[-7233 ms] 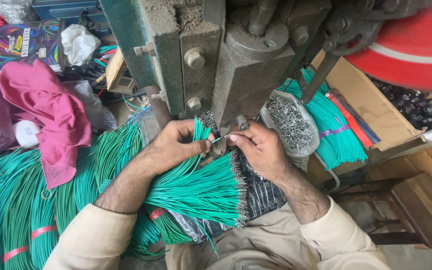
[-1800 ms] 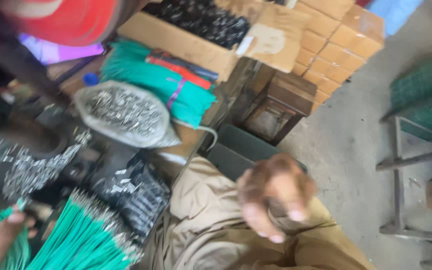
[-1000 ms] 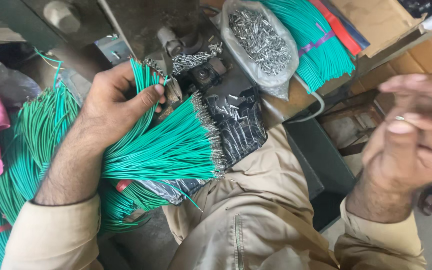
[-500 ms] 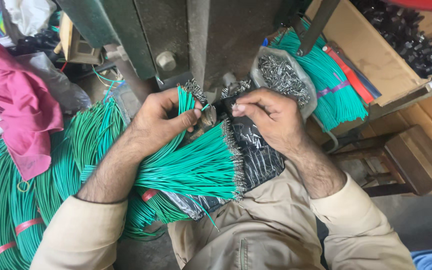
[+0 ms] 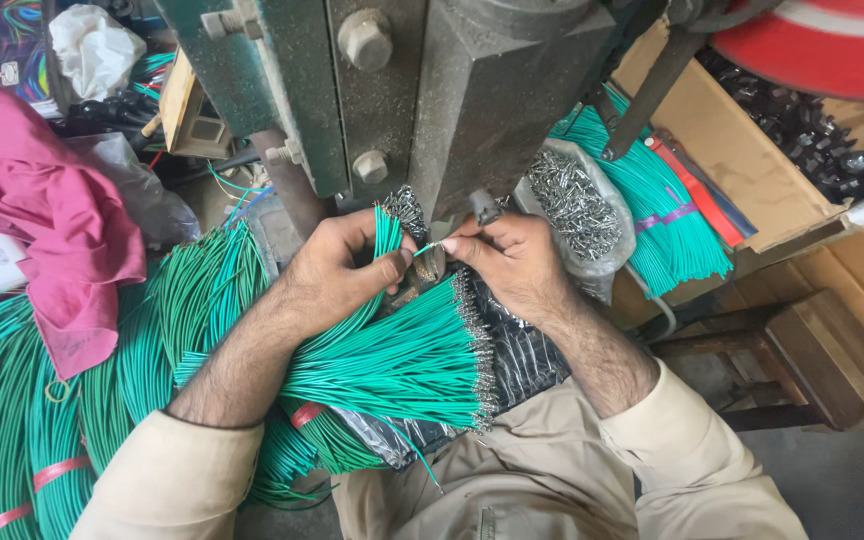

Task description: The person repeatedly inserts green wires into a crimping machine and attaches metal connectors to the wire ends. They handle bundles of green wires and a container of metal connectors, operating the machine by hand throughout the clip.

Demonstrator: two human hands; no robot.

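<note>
Green insulated wires [image 5: 402, 360], fanned bundle on the lap at six o'clock of the grey press [image 5: 492, 100]; left hand [image 5: 342, 265] pinching one wire [image 5: 387, 230], right hand [image 5: 507, 262], back from three o'clock, fingertips pressed together on its tip under the die.

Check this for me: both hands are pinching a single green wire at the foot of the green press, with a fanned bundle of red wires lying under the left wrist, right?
Not quite. The head view shows the fanned bundle of wires under the left wrist is green, not red. The rest holds: the left hand and right hand pinch a single green wire at the foot of the green press.
</note>
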